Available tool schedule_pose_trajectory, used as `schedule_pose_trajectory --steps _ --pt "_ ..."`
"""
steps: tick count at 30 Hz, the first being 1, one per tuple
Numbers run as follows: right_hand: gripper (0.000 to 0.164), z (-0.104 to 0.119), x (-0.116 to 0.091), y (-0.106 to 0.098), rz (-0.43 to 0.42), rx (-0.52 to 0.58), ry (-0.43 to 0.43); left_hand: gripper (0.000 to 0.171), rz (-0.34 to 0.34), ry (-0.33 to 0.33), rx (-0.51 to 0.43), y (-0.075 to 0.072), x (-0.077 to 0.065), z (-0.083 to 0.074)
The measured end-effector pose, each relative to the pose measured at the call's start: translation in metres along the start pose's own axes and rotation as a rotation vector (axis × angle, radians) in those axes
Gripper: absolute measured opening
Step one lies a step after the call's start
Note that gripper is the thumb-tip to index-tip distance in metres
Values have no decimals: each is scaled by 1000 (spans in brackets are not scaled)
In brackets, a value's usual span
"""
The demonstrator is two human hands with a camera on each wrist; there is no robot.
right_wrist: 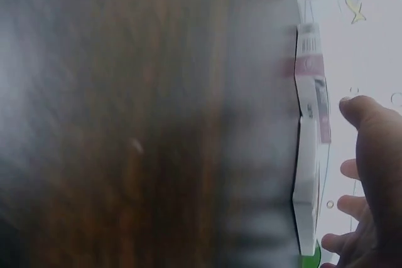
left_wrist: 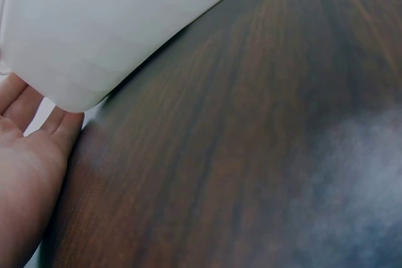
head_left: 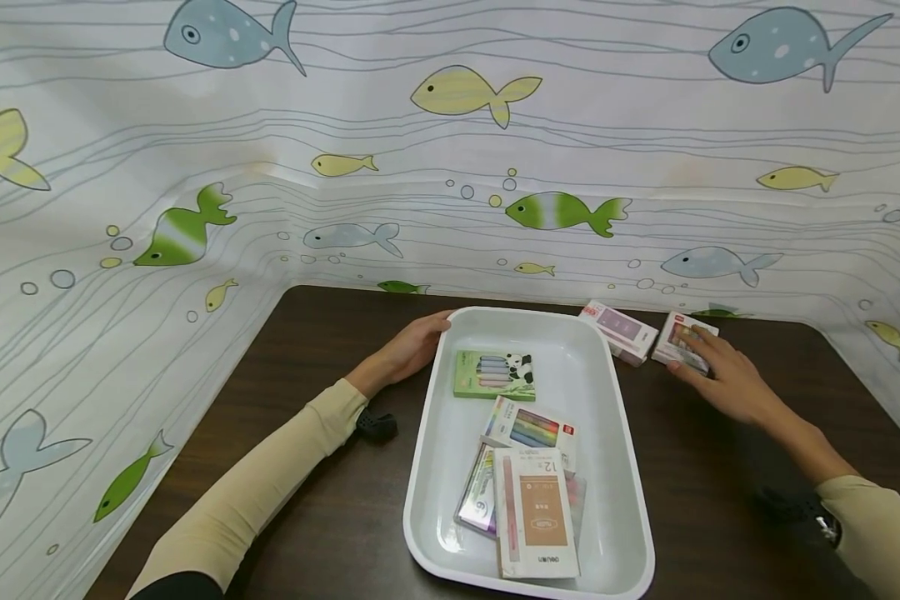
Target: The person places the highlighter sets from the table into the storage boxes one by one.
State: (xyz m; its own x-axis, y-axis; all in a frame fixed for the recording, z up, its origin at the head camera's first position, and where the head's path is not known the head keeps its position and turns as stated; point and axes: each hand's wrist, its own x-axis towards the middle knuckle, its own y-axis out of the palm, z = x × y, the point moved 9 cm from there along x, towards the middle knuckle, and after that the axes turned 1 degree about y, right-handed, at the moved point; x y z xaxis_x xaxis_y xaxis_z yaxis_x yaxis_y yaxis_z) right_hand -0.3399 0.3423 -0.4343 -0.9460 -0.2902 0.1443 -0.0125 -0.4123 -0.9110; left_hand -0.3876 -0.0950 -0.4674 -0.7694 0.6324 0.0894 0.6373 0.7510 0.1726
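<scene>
A white tray (head_left: pixel 435 433) stands on the dark table. Its far left corner is touched by my left hand (head_left: pixel 412 348), whose fingers (left_wrist: pixel 22 101) reach around behind the corner, largely straight. Over to the right, my right hand (head_left: pixel 731 379) hovers with spread fingers above a small white box (head_left: pixel 675 337) with a coloured picture; in the right wrist view a gap shows between the fingers and the box (right_wrist: pixel 306 186). Beside it lies a white and purple box (head_left: pixel 621 332), close to the tray's far right corner.
Inside the tray are a green panda box (head_left: pixel 495 383), a rainbow-patterned box (head_left: pixel 521 423), a white box with a brown panel (head_left: pixel 537 517) and a partly covered purple-edged pack (head_left: pixel 477 500). A fish-patterned sheet (head_left: pixel 450 167) rises behind the table (head_left: pixel 330 517).
</scene>
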Motion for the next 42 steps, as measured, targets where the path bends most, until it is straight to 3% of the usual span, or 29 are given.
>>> schedule_pose_trajectory --steps 7,13,25,36,42 --pt "69 -19 10 -2 21 -15 32 50 -2 8 -3 1 1 -2" --pt "78 -38 20 -3 100 -22 90 50 -12 6 -5 1 1 -2" --pt "95 -66 25 0 244 106 175 49 0 8 14 0 2 0" --pt "96 -67 25 -6 192 92 205 46 -18 -4 24 -1 -1 0" --pt "98 -57 24 -14 55 134 163 47 -11 -3 27 -1 -1 0"
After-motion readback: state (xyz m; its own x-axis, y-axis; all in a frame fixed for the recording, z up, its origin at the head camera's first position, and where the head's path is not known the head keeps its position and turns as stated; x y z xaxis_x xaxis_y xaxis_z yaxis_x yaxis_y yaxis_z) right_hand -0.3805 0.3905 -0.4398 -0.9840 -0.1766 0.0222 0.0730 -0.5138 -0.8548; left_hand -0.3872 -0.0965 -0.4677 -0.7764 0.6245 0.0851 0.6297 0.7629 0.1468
